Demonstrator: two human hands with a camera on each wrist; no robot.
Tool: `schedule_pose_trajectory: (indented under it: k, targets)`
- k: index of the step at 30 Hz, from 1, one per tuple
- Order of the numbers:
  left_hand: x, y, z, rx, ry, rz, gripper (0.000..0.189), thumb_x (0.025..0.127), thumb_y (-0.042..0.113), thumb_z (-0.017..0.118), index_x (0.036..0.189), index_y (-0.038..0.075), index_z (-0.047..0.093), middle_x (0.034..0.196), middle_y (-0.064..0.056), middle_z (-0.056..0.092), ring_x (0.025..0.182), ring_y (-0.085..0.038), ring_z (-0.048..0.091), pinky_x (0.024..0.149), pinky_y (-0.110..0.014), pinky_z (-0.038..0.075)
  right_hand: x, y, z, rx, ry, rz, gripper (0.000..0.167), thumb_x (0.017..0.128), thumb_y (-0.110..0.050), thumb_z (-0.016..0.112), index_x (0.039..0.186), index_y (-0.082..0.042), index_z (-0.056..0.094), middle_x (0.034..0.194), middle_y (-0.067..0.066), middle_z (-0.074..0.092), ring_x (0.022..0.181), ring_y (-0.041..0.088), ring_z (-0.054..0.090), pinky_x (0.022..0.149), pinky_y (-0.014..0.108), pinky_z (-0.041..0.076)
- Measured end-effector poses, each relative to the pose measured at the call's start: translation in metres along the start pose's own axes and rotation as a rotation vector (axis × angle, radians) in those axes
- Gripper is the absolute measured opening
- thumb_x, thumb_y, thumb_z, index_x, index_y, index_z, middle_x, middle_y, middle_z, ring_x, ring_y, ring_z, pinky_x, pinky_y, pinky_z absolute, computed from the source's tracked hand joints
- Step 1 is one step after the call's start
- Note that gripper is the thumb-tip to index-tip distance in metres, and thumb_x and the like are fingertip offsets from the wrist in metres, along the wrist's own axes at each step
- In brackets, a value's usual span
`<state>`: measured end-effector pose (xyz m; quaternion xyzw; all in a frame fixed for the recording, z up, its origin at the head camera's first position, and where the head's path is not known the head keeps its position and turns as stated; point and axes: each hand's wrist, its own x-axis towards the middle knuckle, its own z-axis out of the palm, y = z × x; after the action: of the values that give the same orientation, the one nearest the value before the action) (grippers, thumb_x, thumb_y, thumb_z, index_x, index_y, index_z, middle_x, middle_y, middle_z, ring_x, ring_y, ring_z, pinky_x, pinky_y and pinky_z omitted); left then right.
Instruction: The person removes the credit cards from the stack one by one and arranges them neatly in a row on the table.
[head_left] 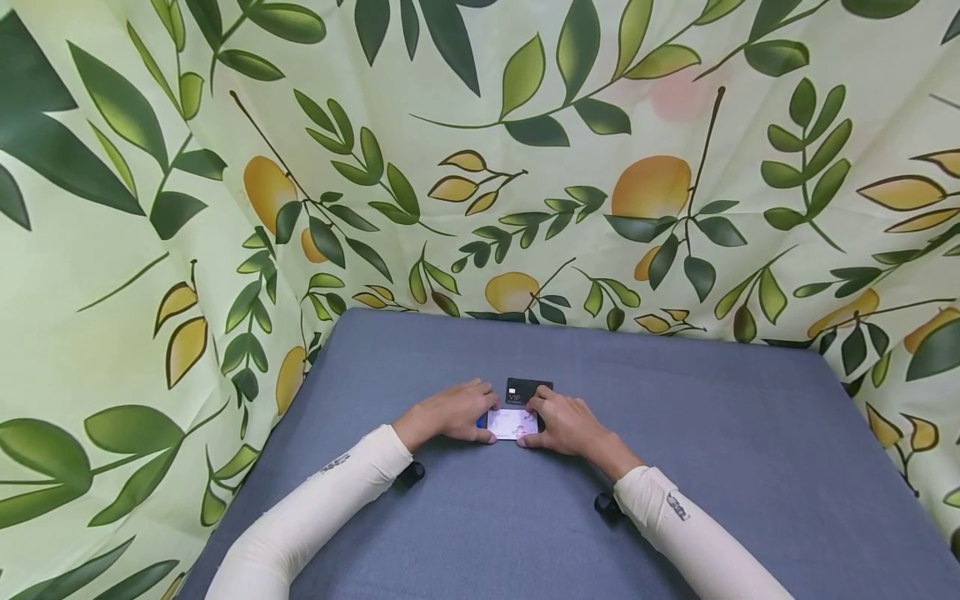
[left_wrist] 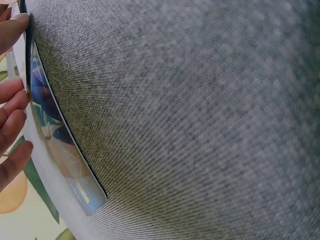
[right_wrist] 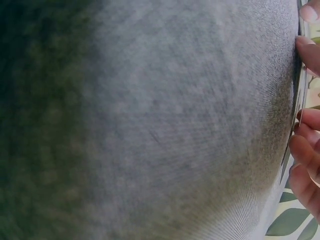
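Pinching the pale card (head_left: 512, 424), left hand (head_left: 459, 412) and right hand (head_left: 566, 424) hold its long axis side-to-side.

Creased, pale cream fabric hangings (head_left: 480, 175) printed with green leaves and orange fruit surround the far, left and right edges of a blue-grey, cloth-covered table (head_left: 510, 517).

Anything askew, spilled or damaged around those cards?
Nothing stands out: I see no spill or damage. The left hand and right hand grip the pale card at its ends; the black card lies just beyond, and a bluish card shows by the left hand.
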<state>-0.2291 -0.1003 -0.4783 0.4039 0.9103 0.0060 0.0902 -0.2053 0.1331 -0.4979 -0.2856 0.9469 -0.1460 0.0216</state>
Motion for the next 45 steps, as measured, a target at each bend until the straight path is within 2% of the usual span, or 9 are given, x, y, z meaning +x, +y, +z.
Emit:
schedule_pose_trajectory:
  k: [10,26,38,45]
  targets:
    - [-0.0010,0.0014,-0.0020,-0.011,-0.015,-0.003,0.049,0.088,0.052,0.072,0.119,0.014,0.067,0.107,0.000,0.061,0.094,-0.013,0.051,0.085,-0.032,0.047,-0.0012,0.0002,0.0003,0.001,-0.006,-0.010,0.052,0.080,-0.053,0.080,0.111,-0.012,0.072,0.101,0.000,0.061,0.074,0.009,0.052,0.061,0.032,0.047]
    - [0.0005,-0.0013,0.0013,0.009,0.008,0.023,0.049,0.087,0.052,0.072,0.118,0.015,0.068,0.108,0.000,0.062,0.093,-0.014,0.052,0.084,-0.031,0.047,-0.0014,0.0025,0.0033,-0.015,0.020,-0.033,0.054,0.079,-0.055,0.080,0.110,-0.012,0.072,0.101,-0.001,0.060,0.073,0.008,0.053,0.060,0.031,0.046]
    - [0.0011,-0.0017,0.0023,0.007,-0.013,-0.003,0.051,0.088,0.052,0.072,0.122,0.014,0.066,0.113,0.000,0.062,0.096,-0.013,0.052,0.087,-0.031,0.048,-0.0003,-0.0001,0.0015,-0.005,0.003,-0.017,0.054,0.080,-0.055,0.079,0.111,-0.012,0.073,0.103,0.000,0.061,0.074,0.009,0.053,0.061,0.033,0.048]
    - [0.0004,-0.0018,0.0026,0.003,-0.002,0.002,0.050,0.088,0.052,0.072,0.120,0.015,0.067,0.111,0.000,0.062,0.094,-0.013,0.051,0.085,-0.031,0.048,-0.0004,-0.0008,0.0010,-0.010,-0.003,-0.020,0.053,0.080,-0.054,0.079,0.112,-0.012,0.073,0.102,0.000,0.061,0.073,0.008,0.052,0.061,0.032,0.047]
